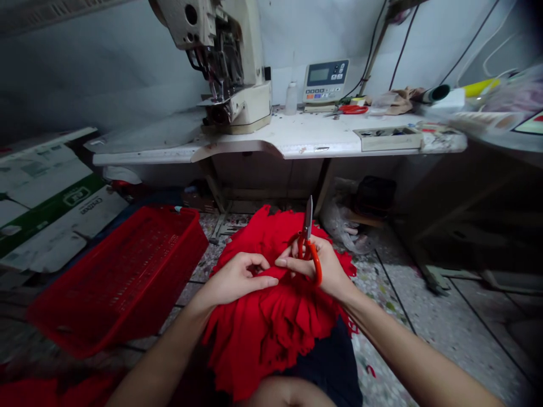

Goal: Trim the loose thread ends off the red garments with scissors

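A heap of red fabric (250, 316) with ragged edges lies across my lap. My left hand (240, 277) pinches a fold of it between thumb and fingers. Close beside it, my right hand (322, 263) holds a pair of scissors (309, 217) with orange-red handles, blades pointing up and away from me. The thumb and fingertips of that same hand also meet at the red fabric, near the left fingertips. Part of the scissors' handles is hidden by the right hand.
A red plastic basket (139, 282) stands on the floor at left, before a cardboard box (55, 209). Ahead is a white sewing table (305, 135) with a sewing machine (250, 102), a control panel (326, 82), a bottle (291, 99) and another red-handled pair of scissors (353, 109).
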Motion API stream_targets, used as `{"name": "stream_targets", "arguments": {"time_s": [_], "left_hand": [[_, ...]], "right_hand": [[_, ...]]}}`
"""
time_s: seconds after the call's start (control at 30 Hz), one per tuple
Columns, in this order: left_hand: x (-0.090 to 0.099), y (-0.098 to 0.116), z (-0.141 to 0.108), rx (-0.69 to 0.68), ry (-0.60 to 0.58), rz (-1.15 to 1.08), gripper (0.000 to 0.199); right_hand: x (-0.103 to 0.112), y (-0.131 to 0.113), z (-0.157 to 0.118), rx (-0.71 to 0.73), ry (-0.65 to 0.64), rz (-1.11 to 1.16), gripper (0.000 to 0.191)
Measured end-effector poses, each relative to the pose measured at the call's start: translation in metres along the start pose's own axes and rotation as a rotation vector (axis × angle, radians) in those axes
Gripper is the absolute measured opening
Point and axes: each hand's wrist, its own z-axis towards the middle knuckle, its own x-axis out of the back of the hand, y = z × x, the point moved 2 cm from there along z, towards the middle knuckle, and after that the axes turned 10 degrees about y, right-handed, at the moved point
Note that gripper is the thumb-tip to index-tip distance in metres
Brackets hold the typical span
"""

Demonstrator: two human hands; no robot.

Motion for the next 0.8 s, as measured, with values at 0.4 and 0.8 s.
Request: {"name": "stream_targets", "arguments": {"time_s": [0.4, 0.8], "left_hand": [[0.027, 0.004, 0.012, -0.045, 0.286, -0.311, 0.028], [0.016, -0.003, 0.016, 0.008, 0.254, -0.39, 0.026]], "right_hand": [[0.042, 0.014, 0.006, 0.247, -0.096, -0.701, 0.04], [0.026, 0.01, -0.001, 0.261, -0.344, -1.037, 0.046]]}}
